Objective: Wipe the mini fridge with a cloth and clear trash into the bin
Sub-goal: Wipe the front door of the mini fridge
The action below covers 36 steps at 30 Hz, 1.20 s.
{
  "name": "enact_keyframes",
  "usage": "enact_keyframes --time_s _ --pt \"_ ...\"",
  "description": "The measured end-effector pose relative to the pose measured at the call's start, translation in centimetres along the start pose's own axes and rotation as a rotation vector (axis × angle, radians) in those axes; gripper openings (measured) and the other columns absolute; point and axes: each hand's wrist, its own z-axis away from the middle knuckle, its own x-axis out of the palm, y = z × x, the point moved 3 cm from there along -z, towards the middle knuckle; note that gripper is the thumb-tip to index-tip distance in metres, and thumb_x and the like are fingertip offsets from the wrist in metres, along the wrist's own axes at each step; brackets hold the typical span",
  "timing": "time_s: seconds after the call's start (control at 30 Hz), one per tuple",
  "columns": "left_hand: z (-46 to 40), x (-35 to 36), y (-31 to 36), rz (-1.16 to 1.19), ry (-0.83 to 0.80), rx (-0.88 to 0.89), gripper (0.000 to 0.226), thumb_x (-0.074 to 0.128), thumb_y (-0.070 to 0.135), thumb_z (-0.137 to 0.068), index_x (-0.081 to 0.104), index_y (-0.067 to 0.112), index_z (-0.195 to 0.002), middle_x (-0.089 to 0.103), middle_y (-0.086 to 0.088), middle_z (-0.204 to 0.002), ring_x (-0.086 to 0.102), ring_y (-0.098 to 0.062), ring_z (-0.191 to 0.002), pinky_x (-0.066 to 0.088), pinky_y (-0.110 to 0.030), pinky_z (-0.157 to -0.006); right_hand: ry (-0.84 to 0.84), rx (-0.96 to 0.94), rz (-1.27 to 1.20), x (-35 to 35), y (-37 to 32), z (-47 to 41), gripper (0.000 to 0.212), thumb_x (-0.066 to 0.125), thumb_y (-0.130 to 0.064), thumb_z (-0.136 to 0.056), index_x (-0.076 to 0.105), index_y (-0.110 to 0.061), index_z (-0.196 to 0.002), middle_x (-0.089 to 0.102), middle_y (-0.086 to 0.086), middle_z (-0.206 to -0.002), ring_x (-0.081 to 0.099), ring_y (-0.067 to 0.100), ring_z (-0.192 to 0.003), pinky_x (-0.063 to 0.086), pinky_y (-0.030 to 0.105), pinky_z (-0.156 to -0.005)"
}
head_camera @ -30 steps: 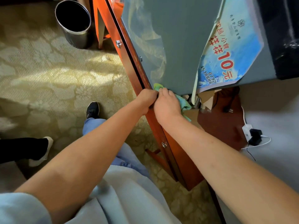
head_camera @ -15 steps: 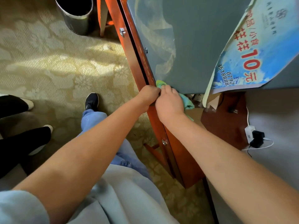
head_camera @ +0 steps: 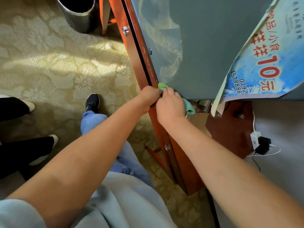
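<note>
Grey-green metal, the top of the mini fridge [head_camera: 205,46], fills the upper middle of the head view; a sheet of loose clear film [head_camera: 164,38] lies wrinkled on it toward its left edge. A blue printed poster [head_camera: 266,63] with red characters and black digits overhangs the fridge's right near corner, its lower edge curling off the top.

The green cloth [head_camera: 189,107] sits at the fridge's near left corner, one end showing above the knuckles, the other hanging below the near edge. The right hand [head_camera: 170,107] is curled round the cloth and presses it to that corner. The left hand [head_camera: 148,97] is clenched on the edge of the reddish wooden cabinet frame [head_camera: 136,51] directly beside it; the two hands touch. What lies under the left fingers cannot be made out.

Containers: a round metal bin [head_camera: 77,14] stands on the patterned carpet [head_camera: 57,63] at the upper left, well apart from the hands. Its interior is dark and its contents cannot be told.

Below the fridge's near edge, scraps of card or paper [head_camera: 203,103] lie on a wooden surface; detail is unclear. On the right, a white power strip [head_camera: 255,136] with a black plug [head_camera: 263,144] and thin cables lies on the grey floor.

The person's jeans and black shoe [head_camera: 92,102] are at centre left. A second person's dark-trousered legs [head_camera: 24,150] enter from the left edge.
</note>
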Motion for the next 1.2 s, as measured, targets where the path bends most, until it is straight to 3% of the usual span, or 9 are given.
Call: enact_keyframes --time_s 0.07,0.2,0.27,0.4,0.6,0.8,0.93,1.1,1.2 --pt "-0.9 -0.6 -1.0 -0.018 0.009 -0.061 0.025 0.056 0.016 -0.1 0.055 0.01 -0.076 0.056 -0.002 -0.068 0.052 -0.014 -0.06 0.037 -0.017 -0.041 -0.063 0.005 -0.03 1.1 -1.2 -1.1 0.043 0.054 -0.02 -0.097 0.058 -0.008 -0.138 0.049 0.012 -0.141 0.041 0.029 -0.127 0.036 0.038 -0.105" --pt "-0.3 -0.2 -0.9 0.006 -0.049 -0.023 0.019 0.06 0.017 -0.096 0.066 0.001 -0.088 0.062 -0.01 -0.08 0.058 -0.022 -0.076 0.046 -0.033 -0.067 -0.048 0.024 -0.147 0.4 0.0 -0.1 0.043 0.057 -0.019 -0.094 0.059 -0.01 -0.136 0.05 0.01 -0.139 0.042 0.028 -0.128 0.038 0.038 -0.105" --pt "0.6 -0.2 0.4 0.036 -0.053 0.049 0.025 0.061 0.017 -0.092 0.07 -0.007 -0.096 0.061 -0.013 -0.084 0.056 -0.02 -0.077 0.044 -0.035 -0.068 0.026 0.037 -0.204 -1.0 1.5 1.1 0.045 0.063 -0.021 -0.09 0.059 -0.011 -0.134 0.051 0.009 -0.137 0.044 0.028 -0.127 0.039 0.039 -0.105" --pt "0.4 -1.1 2.3 0.04 -0.017 0.162 0.014 0.06 0.013 -0.091 0.067 0.003 -0.085 0.056 -0.012 -0.078 0.05 -0.019 -0.071 0.039 -0.035 -0.063 0.13 0.092 -0.218 -2.3 1.9 0.5 0.051 0.064 -0.024 -0.091 0.056 -0.01 -0.139 0.047 0.011 -0.145 0.041 0.029 -0.131 0.037 0.04 -0.109" --pt "-1.8 -1.4 -0.3 -0.021 -0.004 -0.019 0.025 0.059 0.016 -0.098 0.057 0.009 -0.074 0.056 -0.003 -0.067 0.052 -0.014 -0.06 0.039 -0.02 -0.042 -0.115 0.039 -0.177 -0.1 -0.9 -2.1 0.044 0.053 -0.021 -0.098 0.055 -0.01 -0.14 0.047 0.01 -0.143 0.04 0.028 -0.13 0.036 0.038 -0.107" --pt "0.2 -0.6 0.9 0.033 -0.055 0.108 0.01 0.061 0.017 -0.085 0.065 0.008 -0.083 0.055 -0.011 -0.08 0.049 -0.019 -0.071 0.038 -0.035 -0.062 -0.065 0.037 -0.203 -1.8 1.8 0.2 0.049 0.064 -0.024 -0.091 0.055 -0.011 -0.138 0.05 0.01 -0.138 0.044 0.029 -0.127 0.041 0.039 -0.103" --pt "-1.2 -1.8 1.6 0.03 0.011 0.136 0.023 0.056 0.011 -0.086 0.052 0.008 -0.064 0.047 -0.011 -0.068 0.042 -0.019 -0.063 0.033 -0.034 -0.057 -0.012 0.032 -0.184 -1.8 0.7 -1.9 0.047 0.057 -0.024 -0.096 0.053 -0.008 -0.14 0.047 0.011 -0.141 0.041 0.029 -0.129 0.037 0.038 -0.107" --pt "-3.3 -1.6 -1.4 0.069 0.03 0.016 0.017 0.058 0.014 -0.098 0.059 0.014 -0.08 0.064 -0.005 -0.085 0.061 -0.018 -0.076 0.054 -0.031 -0.069 -0.159 0.002 -0.089 0.5 -1.6 -3.1 0.05 0.048 -0.018 -0.1 0.044 -0.002 -0.148 0.042 0.014 -0.147 0.037 0.03 -0.133 0.034 0.039 -0.109" --pt "-2.5 -0.5 -2.0 0.042 -0.027 -0.001 0.017 0.06 0.014 -0.096 0.061 0.007 -0.08 0.059 -0.006 -0.073 0.053 -0.018 -0.065 0.042 -0.031 -0.056 -0.216 0.009 -0.121 0.3 -0.6 -1.9 0.052 0.057 -0.023 -0.096 0.048 -0.006 -0.145 0.045 0.013 -0.145 0.038 0.03 -0.133 0.037 0.041 -0.108"
